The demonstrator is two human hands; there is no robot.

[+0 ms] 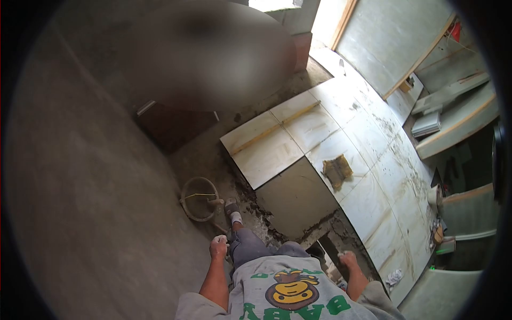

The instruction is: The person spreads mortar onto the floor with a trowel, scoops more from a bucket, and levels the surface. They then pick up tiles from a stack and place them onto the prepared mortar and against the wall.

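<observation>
My left hand [218, 246], whitened with dust or mortar, hangs beside my left thigh with its fingers curled. Just ahead of it stands a round bucket [184, 205] with a tool handle [215, 202] across its rim. My right hand [348, 260] is at my right side, also curled. What either hand holds, if anything, is hidden. In front of me a smooth grey mortar bed [294, 198] fills a gap beside the laid marble-look tiles [266, 160]. My left foot [232, 209] stands on rough floor at its edge.
On the tiles lie a dirty yellow-brown cloth or sponge [337, 170] and a long straight strip [282, 125]. A crumpled white piece [394, 278] is at right. Tile pieces [426, 124] stack by grey panels [394, 42]. A bare wall [101, 186] rises at left.
</observation>
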